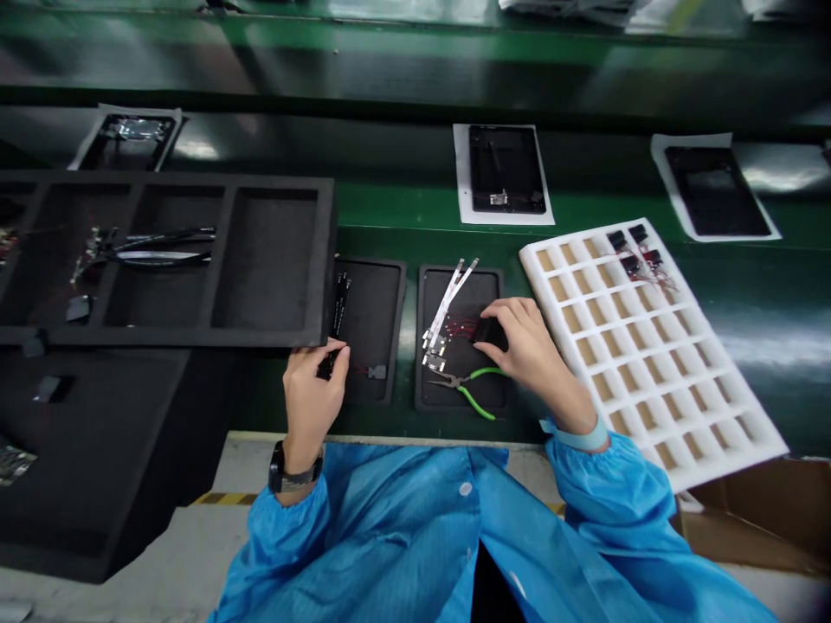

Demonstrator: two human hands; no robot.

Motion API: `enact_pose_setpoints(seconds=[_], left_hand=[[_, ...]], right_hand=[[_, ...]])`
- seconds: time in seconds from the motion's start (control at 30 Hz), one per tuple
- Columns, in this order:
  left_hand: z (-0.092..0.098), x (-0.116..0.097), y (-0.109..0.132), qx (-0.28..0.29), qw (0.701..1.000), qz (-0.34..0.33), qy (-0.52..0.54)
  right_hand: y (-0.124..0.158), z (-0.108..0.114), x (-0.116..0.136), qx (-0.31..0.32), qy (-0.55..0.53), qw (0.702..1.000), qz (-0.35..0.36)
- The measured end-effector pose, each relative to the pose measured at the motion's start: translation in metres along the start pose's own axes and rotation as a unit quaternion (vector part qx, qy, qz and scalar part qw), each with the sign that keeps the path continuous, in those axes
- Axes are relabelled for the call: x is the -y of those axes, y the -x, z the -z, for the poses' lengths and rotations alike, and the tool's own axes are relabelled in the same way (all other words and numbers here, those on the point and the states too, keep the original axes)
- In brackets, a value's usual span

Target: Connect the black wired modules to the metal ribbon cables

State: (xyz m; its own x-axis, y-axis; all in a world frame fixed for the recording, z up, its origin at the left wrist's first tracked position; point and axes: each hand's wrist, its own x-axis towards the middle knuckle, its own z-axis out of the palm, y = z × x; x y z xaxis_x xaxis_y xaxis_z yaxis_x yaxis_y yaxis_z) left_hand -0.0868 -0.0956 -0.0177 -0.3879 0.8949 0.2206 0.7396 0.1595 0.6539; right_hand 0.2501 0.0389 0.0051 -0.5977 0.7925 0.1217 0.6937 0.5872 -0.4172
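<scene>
My right hand (pixel 529 346) is closed on small black blocks with red wires (pixel 488 330), over the right black tray (pixel 421 385). Beneath it in that tray lie white flat ribbon cables (pixel 447 303), small circuit boards (pixel 436 353) and long-nose pliers (pixel 464 382) with green handles. My left hand (pixel 315 385) pinches at the left black tray (pixel 397 303), beside the corner of the compartmented foam tray (pixel 269 336). Something dark sits between its fingers, too hidden to name. Black strips (pixel 341 298) and a small grey part (pixel 376 372) lie in the left tray.
A white foam tray (pixel 623 346) with many cells stands at the right, holding several black wired parts (pixel 640 247) in its far corner. Flat black panels (pixel 506 169) on white sheets lie along the green bench. An open cardboard box (pixel 766 519) is below right.
</scene>
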Motion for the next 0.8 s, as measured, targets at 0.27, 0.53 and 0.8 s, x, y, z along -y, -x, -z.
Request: enact_pose_setpoints(seconds=[0.27,0.53,0.8], left_hand=[[-0.002,-0.005,-0.001,0.009,1.000,-0.009,0.023],[-0.002,-0.002,-0.005,0.007,1.000,0.007,0.028],[0.000,0.002,-0.001,0.006,0.999,0.015,0.032]], right_hand=[[0.009,-0.004,-0.005,-0.007,-0.024,0.999,-0.026],[0.007,0.014,-0.008,0.069,-0.119,0.990,-0.029],[-0.002,0.009,-0.010,-0.043,-0.071,0.995,-0.054]])
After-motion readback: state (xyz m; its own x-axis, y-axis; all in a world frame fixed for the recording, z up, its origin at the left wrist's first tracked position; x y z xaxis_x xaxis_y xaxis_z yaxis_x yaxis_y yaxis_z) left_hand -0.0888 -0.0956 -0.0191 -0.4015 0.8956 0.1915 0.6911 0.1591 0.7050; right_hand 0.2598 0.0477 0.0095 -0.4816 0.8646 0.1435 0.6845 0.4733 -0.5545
